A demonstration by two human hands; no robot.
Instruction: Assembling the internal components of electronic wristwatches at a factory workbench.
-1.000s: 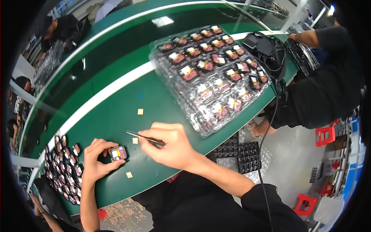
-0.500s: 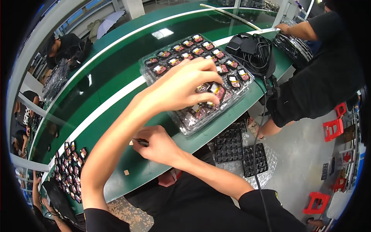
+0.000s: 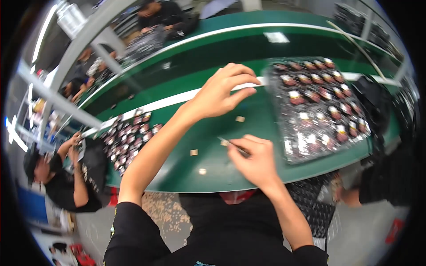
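Observation:
My left hand (image 3: 228,91) hovers over the green bench, left of the tray, its fingers stretched out, thumb apart, nothing in it. Below it, my right hand (image 3: 257,162) pinches a slim, dark pointed tool (image 3: 242,151) resembling tweezers; motion blurs its exact kind. The tool's pale tip is beside a small tan square (image 3: 224,143) on the bench. A clear plastic tray (image 3: 290,153) carries rows of small black parts with pink, white and yellow faces. More such parts lie in a loose pile (image 3: 128,139) at the left.
Tan squares (image 3: 194,152) dot the green bench (image 3: 177,177). A black bag (image 3: 375,95) sits beyond the tray. Co-workers (image 3: 66,177) work at left and far side; another person stands at right. Black trays (image 3: 315,213) and tan scraps (image 3: 164,213) lie on the floor.
The view has turned left. My left hand has let go of a small black part at the tray and moved away leftward. My right hand still holds the slim tool, now over the bench.

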